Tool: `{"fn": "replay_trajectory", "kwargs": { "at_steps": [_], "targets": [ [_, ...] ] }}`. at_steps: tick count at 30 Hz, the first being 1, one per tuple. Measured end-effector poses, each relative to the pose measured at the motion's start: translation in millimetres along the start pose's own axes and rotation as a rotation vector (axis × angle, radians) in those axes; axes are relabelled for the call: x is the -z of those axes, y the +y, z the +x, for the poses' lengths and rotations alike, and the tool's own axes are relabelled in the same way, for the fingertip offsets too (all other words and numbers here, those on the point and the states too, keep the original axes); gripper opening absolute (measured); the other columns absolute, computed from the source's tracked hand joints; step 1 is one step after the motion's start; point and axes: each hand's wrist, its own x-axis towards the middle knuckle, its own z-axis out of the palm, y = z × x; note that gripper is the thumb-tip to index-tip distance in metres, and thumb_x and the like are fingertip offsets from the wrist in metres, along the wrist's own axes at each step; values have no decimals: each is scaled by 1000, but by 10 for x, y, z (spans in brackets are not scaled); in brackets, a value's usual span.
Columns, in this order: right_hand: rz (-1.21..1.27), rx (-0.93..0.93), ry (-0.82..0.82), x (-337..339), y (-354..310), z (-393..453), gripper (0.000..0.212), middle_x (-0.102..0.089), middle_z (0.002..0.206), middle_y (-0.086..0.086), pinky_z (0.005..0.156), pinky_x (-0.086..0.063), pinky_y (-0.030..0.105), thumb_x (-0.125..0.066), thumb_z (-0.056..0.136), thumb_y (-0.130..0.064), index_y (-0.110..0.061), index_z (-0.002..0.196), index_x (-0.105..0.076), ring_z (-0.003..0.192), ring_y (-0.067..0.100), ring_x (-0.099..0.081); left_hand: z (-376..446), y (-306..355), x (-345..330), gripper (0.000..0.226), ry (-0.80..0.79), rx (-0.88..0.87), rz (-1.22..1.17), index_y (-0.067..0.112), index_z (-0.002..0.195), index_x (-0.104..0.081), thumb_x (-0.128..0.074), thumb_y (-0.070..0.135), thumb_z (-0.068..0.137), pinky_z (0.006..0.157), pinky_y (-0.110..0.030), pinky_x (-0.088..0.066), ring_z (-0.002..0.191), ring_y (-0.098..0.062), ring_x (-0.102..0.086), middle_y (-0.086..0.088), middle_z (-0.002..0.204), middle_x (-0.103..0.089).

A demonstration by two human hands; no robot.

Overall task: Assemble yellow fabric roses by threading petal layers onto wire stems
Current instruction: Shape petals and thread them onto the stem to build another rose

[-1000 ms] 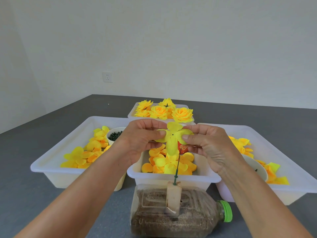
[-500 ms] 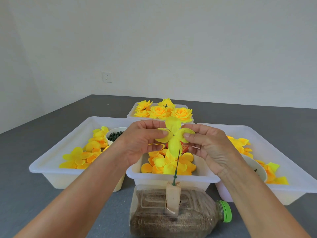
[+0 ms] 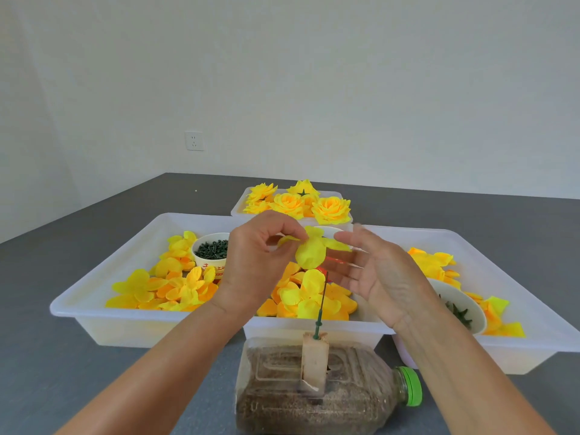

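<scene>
Two hands are working above the green wire stem [image 3: 320,304]: we are pinching the yellow petal layer [image 3: 310,251] with our left hand [image 3: 260,262], while our right hand [image 3: 373,277] is hovering beside it, fingers spread, holding nothing.

surface: grey table [image 3: 62,356] | on it: white trays [image 3: 103,309]; sand-filled bottle [image 3: 345,400] lying sideways

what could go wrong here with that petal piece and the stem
Only the left hand pinches the petal layer, by one edge; the right hand is open beside it, so the layer may flop or slip and miss the thin wire stem. Pushing down off-centre could bend the stem, or tip its holder on the sand-filled bottle.
</scene>
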Motion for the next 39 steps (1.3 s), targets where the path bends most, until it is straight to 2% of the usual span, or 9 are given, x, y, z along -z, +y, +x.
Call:
{"fn": "replay_trajectory", "kwargs": {
  "at_steps": [2,6,12,15,17,23,30,35,39],
  "targets": [
    [65,-52,-54,-21,-4,-1,25,-72,81,12,68,-56,35,-64,82,-26,-8,98,-65,67,23,-69,-17,-4,-4,30,5,-146,88,11,74,-69,-61,-18,72,75,-25,-52,82,-15,-63,-5,84,-65],
    [82,-15,-79,-60,5,-12,42,-70,86,12,56,-55,25,-65,73,2,1,114,-60,65,18,-67,-23,22,-21,22,-20,-233,124,7,83,-71,-66,-13,73,82,-21,-51,88,-12,-63,-7,92,-67],
    [30,94,2,-27,25,-15,35,-65,108,21,52,-52,20,-64,76,11,-5,107,-63,74,21,-60,-30,38,29,46,56,292,-240,20,100,-62,-46,-19,82,72,-22,-53,89,-16,-64,-4,99,-67],
    [28,125,-12,-32,34,-25,33,-68,100,15,53,-52,20,-64,75,10,-7,103,-64,73,19,-62,-15,71,74,11,5,605,-447,13,90,-66,-60,22,88,63,-28,-55,71,-18,-68,-6,79,-71],
    [20,141,-26,-45,35,-33,31,-70,91,9,54,-52,20,-65,75,10,-9,100,-65,68,15,-64,-19,72,70,32,-122,725,-482,12,84,-67,-65,42,73,61,-29,-55,67,-18,-68,-7,74,-72],
    [-50,126,-55,-45,52,-46,28,-73,82,4,52,-51,20,-67,74,4,-11,98,-68,64,13,-64,-5,90,59,22,-188,871,-806,12,86,-63,-63,25,69,57,-23,-54,66,-15,-63,-4,74,-68],
    [-17,71,-80,-64,8,-54,30,-71,83,6,54,-51,26,-74,52,-29,-14,77,-72,69,17,-64,-24,57,54,13,-186,730,-699,12,74,-65,-64,24,69,56,-22,-54,61,-12,-65,-2,68,-70],
    [110,-17,-24,-103,3,-20,7,-70,79,7,50,-50,24,-61,83,-16,-11,84,-66,68,20,-62,-15,54,37,13,-182,720,-686,10,75,-64,-64,23,69,56,-21,-53,60,-11,-65,0,69,-71],
    [106,-15,-4,-96,4,-16,10,-71,79,4,63,-50,30,-60,85,-20,-13,84,-68,69,18,-65,-17,39,35,17,-168,721,-681,10,78,-66,-65,24,67,59,-23,-53,64,-14,-63,-3,72,-70]
  ]
}}
